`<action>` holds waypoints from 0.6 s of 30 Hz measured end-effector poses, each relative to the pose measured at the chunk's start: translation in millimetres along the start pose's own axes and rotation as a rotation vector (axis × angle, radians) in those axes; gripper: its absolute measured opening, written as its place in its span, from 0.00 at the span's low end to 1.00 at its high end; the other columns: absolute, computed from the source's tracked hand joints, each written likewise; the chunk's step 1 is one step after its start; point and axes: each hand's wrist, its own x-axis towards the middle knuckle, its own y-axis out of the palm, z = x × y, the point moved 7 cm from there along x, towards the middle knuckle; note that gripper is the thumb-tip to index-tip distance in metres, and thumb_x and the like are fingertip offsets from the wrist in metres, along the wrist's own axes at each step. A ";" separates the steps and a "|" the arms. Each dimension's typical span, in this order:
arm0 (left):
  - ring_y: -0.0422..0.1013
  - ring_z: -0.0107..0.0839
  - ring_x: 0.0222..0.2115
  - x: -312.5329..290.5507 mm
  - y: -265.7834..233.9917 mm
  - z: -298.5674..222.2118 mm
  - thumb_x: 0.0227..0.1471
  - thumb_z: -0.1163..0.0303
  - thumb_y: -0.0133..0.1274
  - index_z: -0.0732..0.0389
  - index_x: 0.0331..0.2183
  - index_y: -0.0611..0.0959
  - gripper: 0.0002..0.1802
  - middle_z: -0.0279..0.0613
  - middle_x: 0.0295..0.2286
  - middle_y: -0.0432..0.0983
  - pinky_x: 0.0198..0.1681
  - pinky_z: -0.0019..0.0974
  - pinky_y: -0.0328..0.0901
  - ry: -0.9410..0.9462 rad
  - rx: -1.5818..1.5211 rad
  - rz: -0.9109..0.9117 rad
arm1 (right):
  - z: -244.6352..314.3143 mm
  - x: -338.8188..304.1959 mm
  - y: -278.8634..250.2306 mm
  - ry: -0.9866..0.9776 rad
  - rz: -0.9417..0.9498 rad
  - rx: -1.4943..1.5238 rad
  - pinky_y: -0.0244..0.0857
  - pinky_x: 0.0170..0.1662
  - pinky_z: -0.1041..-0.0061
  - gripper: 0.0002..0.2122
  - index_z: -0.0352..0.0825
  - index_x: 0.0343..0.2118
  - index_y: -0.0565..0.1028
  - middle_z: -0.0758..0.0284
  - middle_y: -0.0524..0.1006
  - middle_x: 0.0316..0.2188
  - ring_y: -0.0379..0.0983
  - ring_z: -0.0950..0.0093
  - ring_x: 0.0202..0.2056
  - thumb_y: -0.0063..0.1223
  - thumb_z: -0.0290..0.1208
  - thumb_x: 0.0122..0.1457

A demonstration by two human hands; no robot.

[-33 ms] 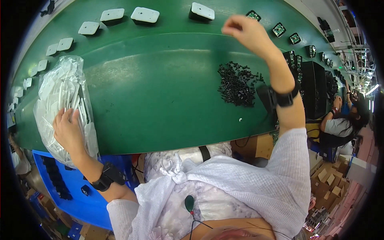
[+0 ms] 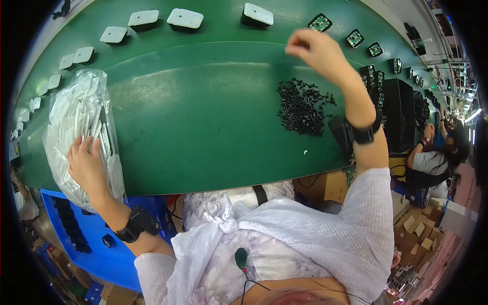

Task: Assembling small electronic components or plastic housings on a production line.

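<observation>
1. Left grip (image 2: 87, 165): rests, fingers parted, on the white plates (image 2: 90, 118) in the clear bag (image 2: 93, 79), at the left of the table (image 2: 203, 127).
2. Right grip (image 2: 300, 50): raised over the table, near a circuit board (image 2: 320, 22); fingers curl toward the thumb. Whether it holds anything cannot be told.
3. Black parts (image 2: 302, 112): lie in a loose pile, nearer the person than the right grip.
4. White-topped boxes (image 2: 185, 19): row along the table's far side.

We take this for a factory assembly workshop. Along the far edge of a long green workbench (image 2: 203, 132) we see black boxes with white rounded lids (image 2: 185, 19), then square black housings with green circuit boards (image 2: 355, 38). Past its right edge we see another person (image 2: 434, 158) and brown cardboard boxes (image 2: 419, 223).
</observation>
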 end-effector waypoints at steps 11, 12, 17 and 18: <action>0.69 0.41 0.44 7.9 6.1 -4.2 0.44 0.64 0.58 0.59 0.27 0.85 0.09 0.39 0.39 0.77 0.43 0.45 0.63 -0.049 -0.038 -0.054 | 4.6 -63.2 31.5 -0.153 -0.160 -0.086 0.65 0.32 0.73 0.07 0.32 0.30 0.69 0.63 0.69 0.26 0.69 0.67 0.27 0.55 0.20 0.50; 0.69 0.41 0.44 5.1 3.4 -1.1 0.45 0.63 0.58 0.59 0.27 0.85 0.09 0.39 0.40 0.77 0.44 0.44 0.63 -0.048 -0.142 -0.086 | 7.1 -61.5 30.1 -0.172 -0.164 -0.074 0.65 0.32 0.73 0.07 0.32 0.30 0.69 0.63 0.69 0.26 0.69 0.67 0.27 0.55 0.20 0.50; 0.69 0.39 0.46 -11.4 -30.5 3.1 0.52 0.64 0.55 0.60 0.30 0.85 0.11 0.41 0.42 0.77 0.45 0.39 0.63 -0.026 -0.372 -0.342 | 10.4 -57.9 18.1 -0.148 -0.218 -0.017 0.64 0.32 0.76 0.06 0.31 0.31 0.68 0.66 0.70 0.27 0.71 0.72 0.28 0.53 0.21 0.52; 0.70 0.38 0.44 -12.6 -39.8 0.6 0.55 0.63 0.53 0.61 0.32 0.84 0.12 0.42 0.40 0.77 0.44 0.37 0.64 -0.013 -0.496 -0.387 | 3.7 -56.3 17.9 -0.054 -0.216 0.059 0.64 0.31 0.79 0.05 0.31 0.32 0.68 0.67 0.72 0.27 0.71 0.77 0.29 0.52 0.21 0.54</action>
